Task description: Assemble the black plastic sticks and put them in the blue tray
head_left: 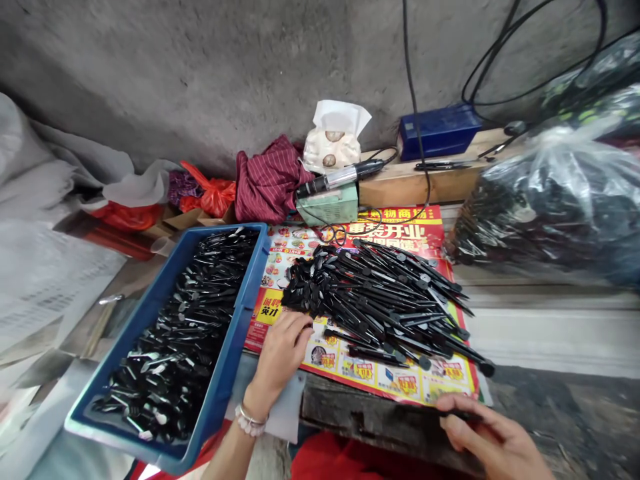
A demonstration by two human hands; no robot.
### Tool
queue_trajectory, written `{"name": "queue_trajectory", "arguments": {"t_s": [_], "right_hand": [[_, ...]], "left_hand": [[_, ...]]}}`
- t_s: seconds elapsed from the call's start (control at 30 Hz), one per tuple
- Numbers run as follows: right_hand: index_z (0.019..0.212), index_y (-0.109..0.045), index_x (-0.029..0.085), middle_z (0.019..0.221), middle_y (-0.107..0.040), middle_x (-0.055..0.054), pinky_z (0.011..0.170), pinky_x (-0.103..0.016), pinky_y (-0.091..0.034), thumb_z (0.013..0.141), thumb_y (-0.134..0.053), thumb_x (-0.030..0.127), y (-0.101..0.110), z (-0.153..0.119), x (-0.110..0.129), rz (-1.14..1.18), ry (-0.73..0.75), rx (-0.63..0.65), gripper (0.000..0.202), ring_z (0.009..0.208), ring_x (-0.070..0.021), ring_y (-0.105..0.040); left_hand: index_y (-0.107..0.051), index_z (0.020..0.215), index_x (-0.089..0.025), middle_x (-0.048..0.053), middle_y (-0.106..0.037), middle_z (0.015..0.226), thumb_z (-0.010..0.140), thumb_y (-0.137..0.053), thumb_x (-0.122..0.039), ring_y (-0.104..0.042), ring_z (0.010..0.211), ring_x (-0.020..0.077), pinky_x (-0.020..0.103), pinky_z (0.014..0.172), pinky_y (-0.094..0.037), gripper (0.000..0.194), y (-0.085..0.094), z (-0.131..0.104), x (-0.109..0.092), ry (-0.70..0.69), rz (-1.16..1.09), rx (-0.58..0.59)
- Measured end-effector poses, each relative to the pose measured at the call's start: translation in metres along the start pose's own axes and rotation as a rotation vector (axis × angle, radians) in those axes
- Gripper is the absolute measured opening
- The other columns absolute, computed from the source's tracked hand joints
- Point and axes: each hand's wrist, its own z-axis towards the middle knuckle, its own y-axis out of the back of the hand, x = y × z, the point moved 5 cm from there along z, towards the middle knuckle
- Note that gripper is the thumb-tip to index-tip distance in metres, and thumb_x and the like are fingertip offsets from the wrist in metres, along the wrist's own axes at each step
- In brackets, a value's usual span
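My left hand [281, 353], with bracelets at the wrist, is at the near left edge of a heap of small black pieces [305, 283]. Its fingers are curled together, and whatever they hold, if anything, is hidden. Low on the right, my right hand [483, 433] pinches a thin black stick-like piece [460, 414] between thumb and fingers, over the front edge of the bench. Many long, slim black pieces with rounded flat ends [385, 293] lie piled on a red and yellow printed sheet [420, 390] between and beyond my hands.
To the left stands a blue bin [231, 333] full of similar black pieces. Behind the heap are a handheld rotary tool [340, 179] on a green box [333, 205], a tissue pack [333, 143], maroon cloth [270, 180] and a blue box [440, 132]. A clear plastic bag [555, 193] bulges at right.
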Motion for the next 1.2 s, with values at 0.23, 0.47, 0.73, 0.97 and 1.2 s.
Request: {"name": "queue_trajectory", "arguments": {"t_s": [0.23,0.47,0.73,0.97,1.2], "right_hand": [[0.080,-0.068,0.020,0.077,-0.067,-0.007,0.068,-0.025,-0.053,0.092,-0.051,0.041,-0.023,-0.010,0.068,-0.337,0.480,0.115,0.030,0.075,-0.0195,-0.063],[0.109,-0.064,0.018,0.099,-0.066,-0.011,0.073,-0.038,-0.054,0.094,-0.046,0.020,-0.090,0.007,0.088,-1.039,0.921,-0.077,0.023,0.083,-0.0251,-0.065],[0.104,-0.063,0.016,0.093,-0.065,-0.008,0.068,-0.034,-0.049,0.094,-0.044,0.014,-0.095,0.023,0.085,-1.194,0.981,-0.185,0.022,0.075,-0.0204,-0.062],[0.099,-0.064,0.018,0.087,-0.064,-0.005,0.063,-0.030,-0.043,0.098,-0.042,0.024,-0.073,0.025,0.081,-1.151,0.959,-0.237,0.023,0.070,-0.0168,-0.061],[0.095,-0.065,0.020,0.084,-0.064,-0.003,0.064,-0.028,-0.042,0.095,-0.048,0.022,-0.072,0.028,0.094,-1.119,0.906,-0.235,0.017,0.071,-0.0166,-0.061]], "left_hand": [[-0.061,0.107,-0.018,0.008,-0.069,0.103,0.090,-0.058,-0.027,-0.061,0.097,0.0248,0.045,0.094,-0.046,0.019,-0.007,-0.002,-0.001,0.028,0.070,-0.035],[-0.060,0.105,-0.017,0.008,-0.069,0.098,0.092,-0.054,-0.029,-0.061,0.091,0.0248,0.044,0.093,-0.045,0.019,-0.014,0.006,-0.005,0.023,0.097,-0.069],[-0.061,0.110,-0.016,0.009,-0.067,0.095,0.092,-0.047,-0.016,-0.057,0.090,0.0248,0.042,0.084,-0.048,0.022,-0.011,0.011,-0.011,0.024,0.111,-0.070],[-0.062,0.108,-0.016,0.009,-0.064,0.097,0.092,-0.046,-0.011,-0.059,0.091,0.0244,0.039,0.080,-0.051,0.023,-0.025,-0.005,-0.031,-0.040,0.114,0.014],[-0.060,0.105,-0.017,0.007,-0.063,0.094,0.094,-0.046,-0.016,-0.061,0.088,0.0227,0.038,0.081,-0.051,0.018,-0.044,0.011,-0.057,-0.144,0.047,0.039]]}}
